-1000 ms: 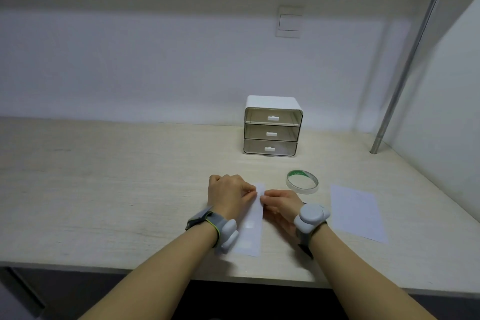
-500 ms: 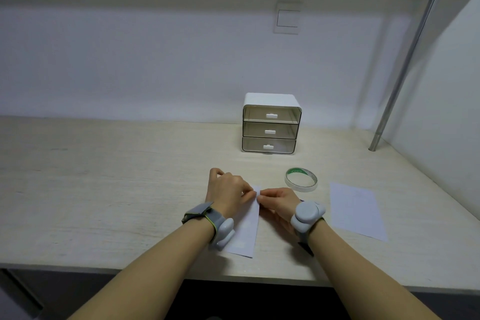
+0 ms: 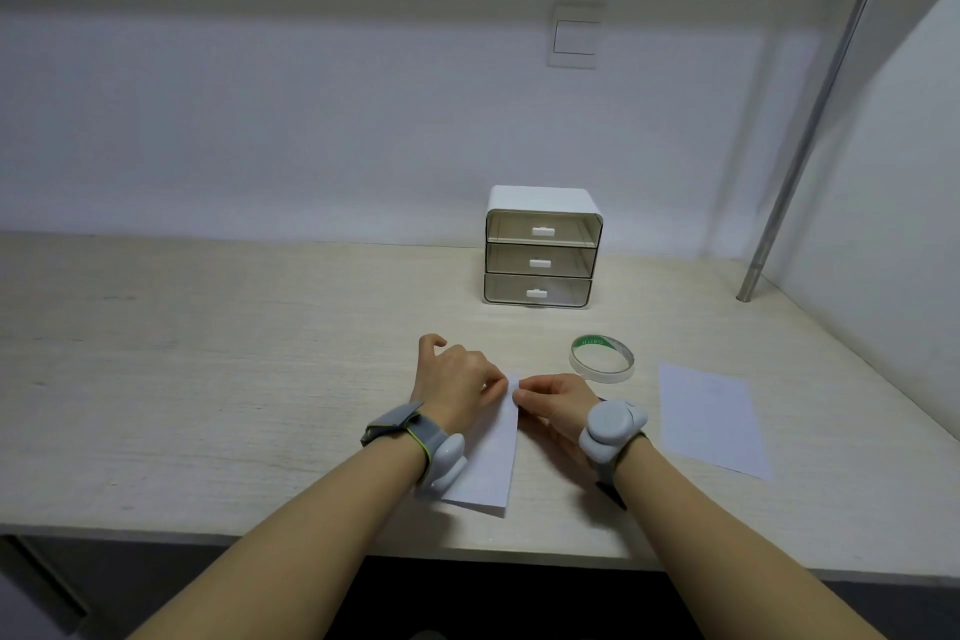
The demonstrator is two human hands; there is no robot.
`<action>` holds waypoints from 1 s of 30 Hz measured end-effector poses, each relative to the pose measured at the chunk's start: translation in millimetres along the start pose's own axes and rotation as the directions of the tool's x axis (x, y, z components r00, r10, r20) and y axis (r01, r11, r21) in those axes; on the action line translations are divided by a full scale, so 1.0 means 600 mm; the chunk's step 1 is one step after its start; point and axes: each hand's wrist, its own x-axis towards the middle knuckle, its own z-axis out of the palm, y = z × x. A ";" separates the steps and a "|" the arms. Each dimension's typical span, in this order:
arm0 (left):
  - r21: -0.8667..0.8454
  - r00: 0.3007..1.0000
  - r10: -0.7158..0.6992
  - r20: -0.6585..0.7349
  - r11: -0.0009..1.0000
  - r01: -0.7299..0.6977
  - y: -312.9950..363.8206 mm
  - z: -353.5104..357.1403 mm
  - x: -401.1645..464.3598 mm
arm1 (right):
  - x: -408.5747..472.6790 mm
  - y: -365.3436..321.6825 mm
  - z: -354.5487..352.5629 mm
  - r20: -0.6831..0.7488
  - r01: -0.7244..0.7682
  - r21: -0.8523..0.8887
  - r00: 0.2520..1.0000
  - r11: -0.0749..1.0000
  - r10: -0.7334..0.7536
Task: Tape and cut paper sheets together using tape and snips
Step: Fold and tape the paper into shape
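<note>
Low in the centre of the frame, the left hand (image 3: pixel 457 387) and the right hand (image 3: pixel 556 403) met at the far end of a narrow white paper sheet (image 3: pixel 491 457), each pinching its top edge with curled fingers, forearms running up from the bottom edge. Compared with 0.5 s earlier, the hands held the same grip and the sheet lay much as before. A roll of clear tape with a green core (image 3: pixel 602 359) sat right of centre, just beyond the right hand; a second white paper sheet (image 3: pixel 711 418) lay further right on the pale wooden desk (image 3: pixel 208 379). A white 3-drawer organiser (image 3: pixel 543 250) stood against the wall.
</note>
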 end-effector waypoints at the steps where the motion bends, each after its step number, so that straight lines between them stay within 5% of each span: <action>1: -0.001 1.000 0.000 -0.004 1.000 0.000 0.000 0.000 0.000 | 0.001 0.000 0.000 -0.003 -0.003 0.006 1.000 1.000 0.003; 10: 0.158 0.998 0.037 -0.052 0.987 -0.028 0.010 -0.002 -0.006 | 0.005 0.002 0.001 -0.019 -0.023 -0.029 1.000 0.999 0.022; 26: 0.121 0.991 0.064 -0.116 0.991 -0.050 0.012 0.002 -0.013 | -0.001 -0.002 0.004 -0.029 -0.035 0.026 0.999 0.999 0.036; 30: 0.037 0.997 -0.029 -0.076 0.999 0.032 0.012 0.003 -0.008 | 0.001 -0.005 0.005 -0.053 -0.033 0.001 0.998 0.999 0.033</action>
